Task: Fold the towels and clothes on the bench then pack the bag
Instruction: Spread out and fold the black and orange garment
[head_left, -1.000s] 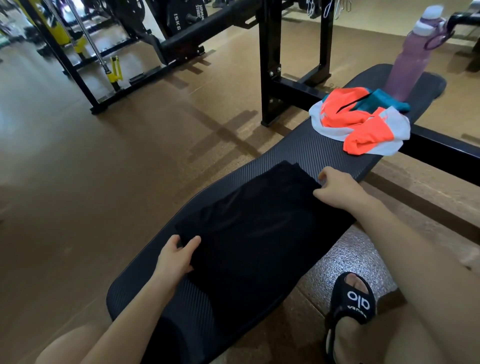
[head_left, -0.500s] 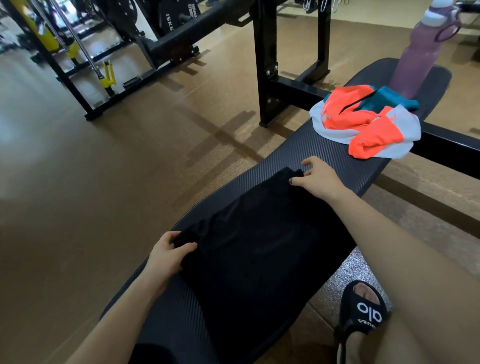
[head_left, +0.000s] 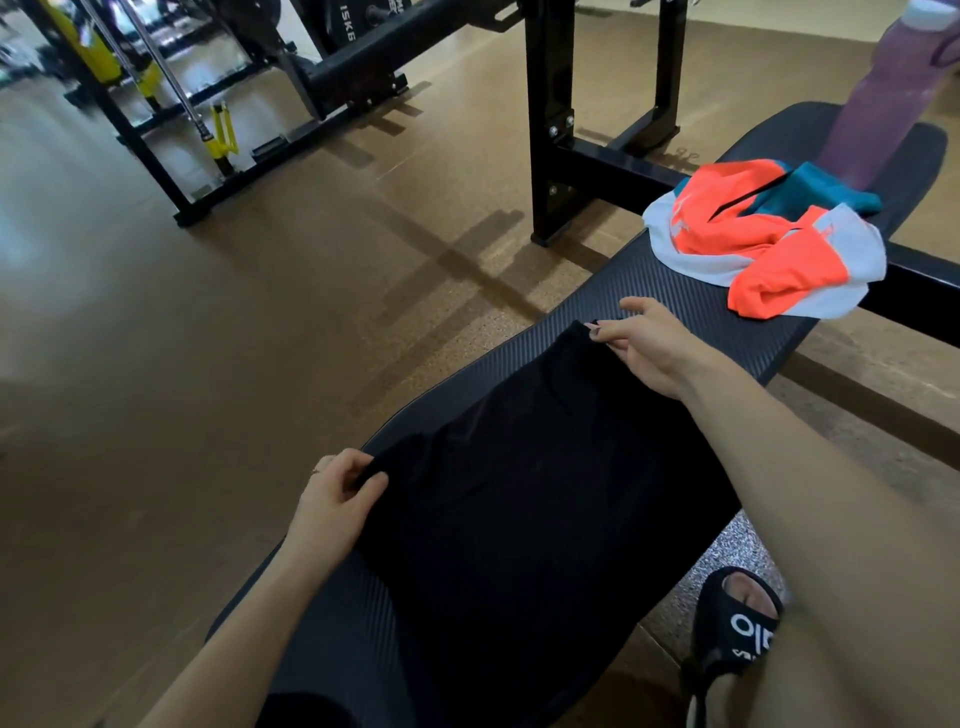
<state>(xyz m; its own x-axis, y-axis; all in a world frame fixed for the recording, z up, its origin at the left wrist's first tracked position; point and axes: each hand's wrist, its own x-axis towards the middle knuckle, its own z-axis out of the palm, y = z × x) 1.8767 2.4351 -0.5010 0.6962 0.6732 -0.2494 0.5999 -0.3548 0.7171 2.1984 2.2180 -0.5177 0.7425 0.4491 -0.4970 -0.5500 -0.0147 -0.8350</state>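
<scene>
Brown speckled floor (head_left: 218, 364), black rack frame (head_left: 545, 119) and barbell (head_left: 171, 83) behind

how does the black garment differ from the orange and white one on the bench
The black garment lies spread flat; the orange and white garment sits crumpled. The left hand and right hand pinch the black garment's corners; the orange and white garment is untouched. Both lie on the bench.

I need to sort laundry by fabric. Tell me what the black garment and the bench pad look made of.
Black garment: thin, matte knit, likely synthetic sportswear; it drapes limp and smooth. Bench pad: vinyl or rubbery cover, it seems, with fine ribbed texture and dull sheen.
</scene>
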